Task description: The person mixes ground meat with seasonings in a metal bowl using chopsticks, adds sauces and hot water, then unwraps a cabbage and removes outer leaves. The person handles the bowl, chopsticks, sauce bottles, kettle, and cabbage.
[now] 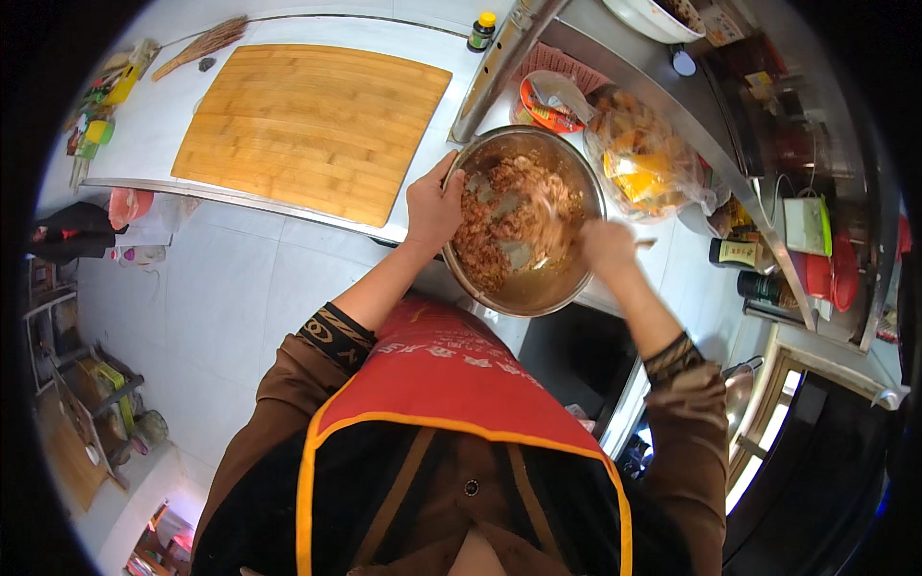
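Note:
A round stainless steel bowl point(529, 305) sits in front of me at the counter's edge, holding a reddish-brown minced mixture point(481, 230) that looks like ground meat. My left hand point(434, 207) grips the bowl's left rim, thumb over the edge. At the opposite side, my right hand point(607, 248) is closed around a thin utensil, motion-blurred. Only the utensil's light-brown end point(646, 244) shows clearly, sticking out to the right of the fist. Its other end is lost in the blur over the mixture, so I cannot tell its exact kind.
A bamboo cutting board point(310, 129) lies left of the bowl. A metal post point(497, 75) rises just behind the bowl. Filled plastic bags point(641, 155) crowd its right side. Farther right are bottles point(735, 252) below a metal shelf. A yellow-capped jar point(481, 33) stands at the back.

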Demonstrator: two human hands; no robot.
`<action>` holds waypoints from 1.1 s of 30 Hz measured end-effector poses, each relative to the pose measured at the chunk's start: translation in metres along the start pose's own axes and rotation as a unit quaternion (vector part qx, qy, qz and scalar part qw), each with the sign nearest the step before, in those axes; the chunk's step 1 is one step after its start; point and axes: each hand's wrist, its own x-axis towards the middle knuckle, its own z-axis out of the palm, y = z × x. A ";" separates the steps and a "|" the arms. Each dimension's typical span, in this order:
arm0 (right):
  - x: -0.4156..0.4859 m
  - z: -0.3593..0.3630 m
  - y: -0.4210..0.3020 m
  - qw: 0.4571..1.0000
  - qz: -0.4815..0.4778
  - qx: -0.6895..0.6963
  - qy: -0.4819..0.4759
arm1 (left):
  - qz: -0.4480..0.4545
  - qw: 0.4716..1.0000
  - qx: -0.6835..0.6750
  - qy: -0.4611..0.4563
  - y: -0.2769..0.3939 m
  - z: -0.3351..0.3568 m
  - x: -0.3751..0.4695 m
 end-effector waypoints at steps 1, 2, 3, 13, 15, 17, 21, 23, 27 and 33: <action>-0.004 0.011 -0.007 0.995 -0.089 -0.041 -0.006 | -0.001 1.000 -0.006 0.002 0.000 0.000 0.001; -0.004 0.007 -0.013 0.995 -0.090 -0.025 0.033 | 0.015 1.000 -0.016 -0.001 0.000 0.000 0.000; -0.008 0.001 -0.025 0.995 -0.059 -0.023 0.080 | 0.010 1.000 0.000 -0.004 0.000 0.000 0.001; -0.010 -0.035 -0.019 1.000 -0.007 0.022 -0.001 | 0.003 1.000 -0.007 -0.023 0.006 -0.002 0.000; -0.002 -0.025 0.000 0.991 0.115 0.035 0.051 | 0.014 1.000 -0.007 -0.019 0.007 -0.002 0.002; -0.007 -0.010 0.003 0.997 0.053 0.027 0.049 | 0.035 0.999 -0.012 0.024 0.008 -0.002 0.003; -0.006 -0.023 -0.017 0.995 -0.041 -0.025 0.082 | -0.003 0.999 0.008 -0.041 0.014 -0.002 0.003; 0.004 -0.035 -0.011 0.986 0.008 -0.020 0.163 | -0.061 0.992 0.047 -0.100 0.015 -0.003 0.002; -0.022 -0.022 -0.004 0.999 0.029 -0.016 0.017 | 0.019 1.000 -0.009 -0.013 0.012 0.000 0.002; -0.003 -0.022 -0.014 0.999 0.045 -0.002 0.015 | 0.031 0.999 -0.001 -0.032 0.008 0.001 0.003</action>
